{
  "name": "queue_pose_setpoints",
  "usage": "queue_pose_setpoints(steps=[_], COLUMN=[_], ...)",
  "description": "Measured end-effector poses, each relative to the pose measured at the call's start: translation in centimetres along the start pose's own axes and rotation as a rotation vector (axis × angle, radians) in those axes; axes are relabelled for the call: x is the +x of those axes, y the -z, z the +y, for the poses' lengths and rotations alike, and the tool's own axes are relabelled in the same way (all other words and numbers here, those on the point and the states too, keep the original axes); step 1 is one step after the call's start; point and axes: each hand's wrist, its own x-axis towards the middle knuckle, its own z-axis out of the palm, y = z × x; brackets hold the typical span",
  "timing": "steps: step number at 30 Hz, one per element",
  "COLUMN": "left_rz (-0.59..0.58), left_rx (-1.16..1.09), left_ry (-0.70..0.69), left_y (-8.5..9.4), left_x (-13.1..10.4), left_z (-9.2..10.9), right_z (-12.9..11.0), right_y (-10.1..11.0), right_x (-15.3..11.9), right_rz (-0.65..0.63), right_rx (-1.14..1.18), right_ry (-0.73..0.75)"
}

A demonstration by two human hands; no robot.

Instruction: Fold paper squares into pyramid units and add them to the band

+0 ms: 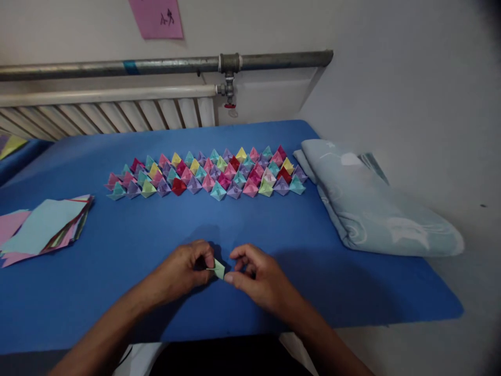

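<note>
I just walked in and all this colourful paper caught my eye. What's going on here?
A person at a blue table is handling a small light-green folded paper. The left hand pinches it; the right hand is open, its thumb close to the paper's edge. Beyond stand rows of multicoloured folded paper pieces. A pile of paper sheets lies left, a folded blanket right.
</note>
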Motion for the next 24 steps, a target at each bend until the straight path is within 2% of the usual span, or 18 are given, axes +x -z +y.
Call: queue_pose_setpoints(steps=[3,6,9,11,15,17,20,24], left_rz=[0.093,0.118,0.030,0.016,0.160,0.189,0.276,0.428], left_rx=[-0.271,-0.448,-0.453,-0.416,-0.533,-0.540,-0.291,0.300], left_ry=[0.048,0.069,0.084,0.091,0.119,0.119,-0.024,-0.413], left_y=[-1.3,-2.1,-1.8,-1.5,-1.8,-2.2,-2.6,-2.7], left_x=[-0.3,-0.7,-1.2,-1.5,-1.7,-1.6,-1.5,-1.3], left_z=[-0.2,-0.1,0.3,0.5,0.6,0.5,0.1,-0.5], right_z=[-0.4,-0.5,-0.8,-0.9,-0.8,-0.6,-0.4,0.0], right_y=[-1.1,-1.5,-1.4,-1.4,-1.8,-1.8,-1.3,-0.6], right_x=[-0.4,-0.5,-0.4,-0.4,-0.6,-0.7,-0.7,-0.4], right_rz=[0.005,0.029,0.004,0.021,0.107,0.145,0.164,0.111], right_rx=[0.003,-0.023,-0.093,-0.087,0.083,0.048,-0.227,-0.663], right_ry=[0.016,0.077,0.107,0.103,0.076,0.125,0.279,0.519])
